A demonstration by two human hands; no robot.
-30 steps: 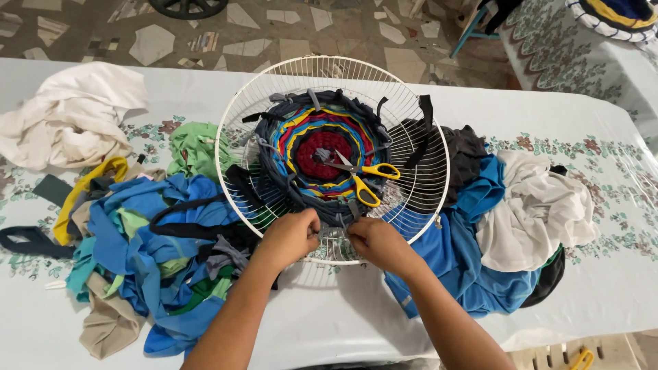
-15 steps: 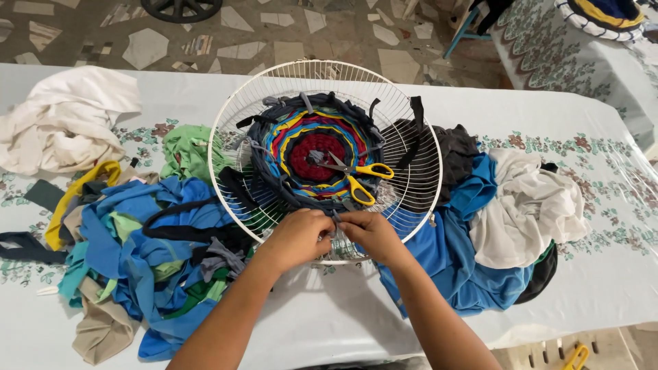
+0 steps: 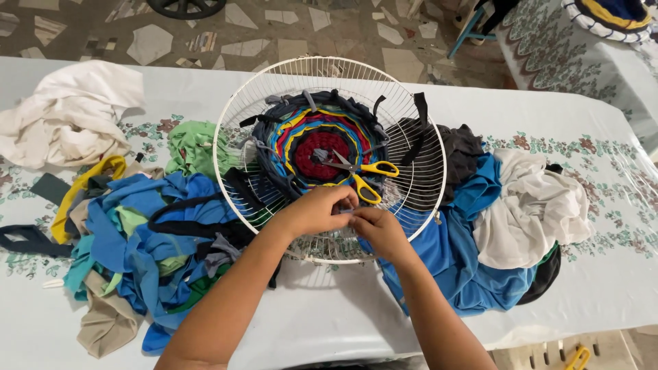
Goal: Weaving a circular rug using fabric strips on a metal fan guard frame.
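Observation:
A round white wire fan guard (image 3: 274, 89) lies on the table with a circular woven piece (image 3: 312, 127) in its middle, in red, yellow, blue and dark grey rings. Yellow-handled scissors (image 3: 367, 179) rest on the weave. My left hand (image 3: 314, 210) and my right hand (image 3: 375, 229) meet at the near side of the guard, fingertips pinched together on a thin grey fabric strip (image 3: 345, 212) over the wires. What the fingers do to the strip is hidden.
Blue, green and dark fabric scraps (image 3: 137, 240) are heaped at the left, a white cloth (image 3: 68, 116) at far left. Blue, black and white cloths (image 3: 507, 212) lie at the right. The table has a floral white cover (image 3: 617, 274). A second table (image 3: 582, 48) stands at the back right.
My hands have closed in on each other at the guard's near rim. The camera view shifted slightly; the scissors and cloth heaps have not moved.

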